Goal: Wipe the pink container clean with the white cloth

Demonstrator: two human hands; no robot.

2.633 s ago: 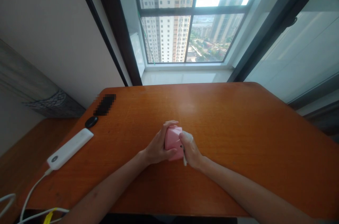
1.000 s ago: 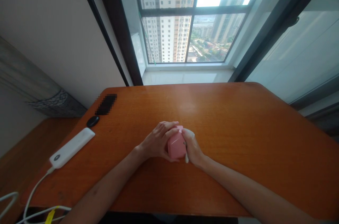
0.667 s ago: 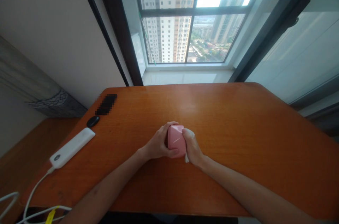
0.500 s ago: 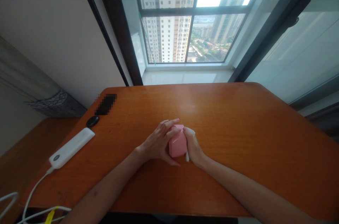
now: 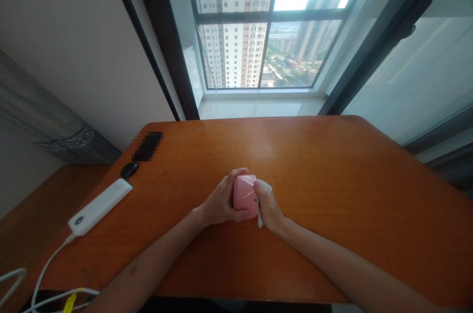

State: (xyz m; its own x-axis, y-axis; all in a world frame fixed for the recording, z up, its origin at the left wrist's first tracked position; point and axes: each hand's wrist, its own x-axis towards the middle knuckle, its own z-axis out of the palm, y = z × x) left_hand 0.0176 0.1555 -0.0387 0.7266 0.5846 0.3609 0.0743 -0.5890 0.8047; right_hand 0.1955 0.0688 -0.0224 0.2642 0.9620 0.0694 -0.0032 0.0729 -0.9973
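A small pink object with angled faces is held between both hands above the near middle of the wooden table. My left hand wraps its left side, fingers over the far edge and thumb along the near edge. On the other side, my right hand is closed against it, the thumb resting on its right edge. A thin white piece sticks out below my right hand; the rest of it is hidden by the fingers.
At the table's left lie a white power strip-like block with a white cable, a black oval object and a pixelated dark object. A window stands beyond the table.
My left hand's fingers have moved off the top of the pink object to its far edge, and the thumb has come up onto its near side. The object has turned slightly.
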